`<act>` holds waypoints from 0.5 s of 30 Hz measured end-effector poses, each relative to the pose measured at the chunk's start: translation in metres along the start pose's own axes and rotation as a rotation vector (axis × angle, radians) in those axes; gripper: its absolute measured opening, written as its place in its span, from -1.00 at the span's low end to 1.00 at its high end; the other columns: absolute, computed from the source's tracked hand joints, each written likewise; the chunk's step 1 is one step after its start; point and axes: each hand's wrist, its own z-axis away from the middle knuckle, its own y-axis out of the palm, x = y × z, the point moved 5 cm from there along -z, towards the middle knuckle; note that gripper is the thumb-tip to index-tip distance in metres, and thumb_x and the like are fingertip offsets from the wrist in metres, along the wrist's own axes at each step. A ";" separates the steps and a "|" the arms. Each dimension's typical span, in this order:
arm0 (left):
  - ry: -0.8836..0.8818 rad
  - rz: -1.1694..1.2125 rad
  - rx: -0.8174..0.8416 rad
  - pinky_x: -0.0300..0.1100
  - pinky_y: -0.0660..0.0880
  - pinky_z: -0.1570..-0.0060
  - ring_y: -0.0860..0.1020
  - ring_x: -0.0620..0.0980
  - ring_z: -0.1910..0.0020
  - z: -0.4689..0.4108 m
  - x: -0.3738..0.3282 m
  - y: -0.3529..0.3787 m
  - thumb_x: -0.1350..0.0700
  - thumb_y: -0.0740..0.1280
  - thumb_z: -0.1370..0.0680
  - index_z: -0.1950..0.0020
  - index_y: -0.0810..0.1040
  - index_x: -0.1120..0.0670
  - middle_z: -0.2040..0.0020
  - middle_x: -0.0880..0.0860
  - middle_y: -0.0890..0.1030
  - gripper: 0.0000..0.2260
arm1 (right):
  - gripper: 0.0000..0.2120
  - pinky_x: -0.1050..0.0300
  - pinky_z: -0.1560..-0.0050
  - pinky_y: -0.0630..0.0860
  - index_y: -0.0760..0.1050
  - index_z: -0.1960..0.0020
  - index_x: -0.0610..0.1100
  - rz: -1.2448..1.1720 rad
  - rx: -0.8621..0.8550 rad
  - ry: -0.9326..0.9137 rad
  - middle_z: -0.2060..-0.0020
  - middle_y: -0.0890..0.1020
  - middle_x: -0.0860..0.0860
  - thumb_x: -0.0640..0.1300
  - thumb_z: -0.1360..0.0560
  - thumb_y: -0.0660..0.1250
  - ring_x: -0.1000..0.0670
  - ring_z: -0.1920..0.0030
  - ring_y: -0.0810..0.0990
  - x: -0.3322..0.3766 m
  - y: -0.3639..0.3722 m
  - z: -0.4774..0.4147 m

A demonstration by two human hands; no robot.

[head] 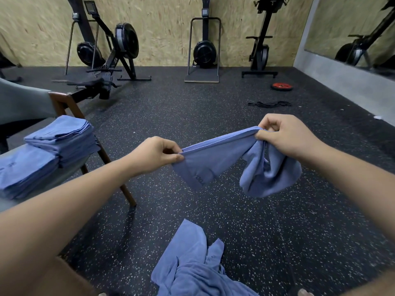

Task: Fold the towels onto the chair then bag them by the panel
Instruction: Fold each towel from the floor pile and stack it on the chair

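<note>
Towel (213, 159) pinched between left hand (156, 154) and right hand (284, 137), edge running eight to two o'clock; folded stack (64, 135) on chair (61, 101) at nine o'clock, nearer left hand.

Black speckled floor (213, 116) spreads below my left hand (154, 153) and right hand (284, 135). Far ahead of them a chipboard wall (166, 28) stands, black machines (204, 50) lined against it. Beyond my right hand lie a red plate (281, 86) and a black strap (269, 104); further right, a grey wall (342, 82) carries a mirror (350, 28).
</note>
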 end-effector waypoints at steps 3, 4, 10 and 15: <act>-0.009 0.111 -0.050 -0.27 0.33 0.38 0.42 -0.16 0.41 0.001 0.004 -0.007 -0.06 0.56 -0.56 0.12 0.75 -0.03 0.35 -0.11 0.63 -0.86 | -0.87 0.07 0.26 0.33 0.60 0.18 -0.07 0.013 -0.004 0.028 0.47 0.45 0.15 -0.13 -0.50 0.51 0.13 0.42 0.34 -0.010 0.001 -0.003; -0.002 0.143 -0.080 -0.27 0.35 0.37 0.44 -0.16 0.40 0.001 0.004 -0.009 -0.07 0.57 -0.55 0.14 0.74 0.00 0.34 -0.09 0.65 -0.83 | -0.88 0.07 0.26 0.33 0.59 0.18 -0.06 0.021 -0.006 0.036 0.48 0.45 0.16 -0.12 -0.50 0.51 0.14 0.42 0.34 -0.013 0.002 -0.004; -0.015 0.337 -0.256 -0.31 0.44 0.33 0.53 -0.14 0.35 0.000 0.004 -0.020 -0.06 0.61 -0.49 0.16 0.70 0.09 0.30 0.01 0.70 -0.76 | -0.89 0.03 0.19 0.36 0.59 0.13 -0.04 0.032 0.021 0.056 0.39 0.51 0.07 -0.08 -0.52 0.49 0.06 0.33 0.40 -0.023 0.007 -0.006; -0.001 0.408 -0.256 -0.30 0.46 0.29 0.54 -0.10 0.28 0.000 0.001 -0.021 0.04 0.56 -0.58 0.06 0.71 0.10 0.25 0.02 0.71 -0.85 | -0.87 0.06 0.27 0.30 0.58 0.04 -0.04 -0.030 0.060 0.081 0.42 0.44 0.07 -0.05 -0.58 0.51 0.09 0.38 0.34 -0.030 0.016 -0.002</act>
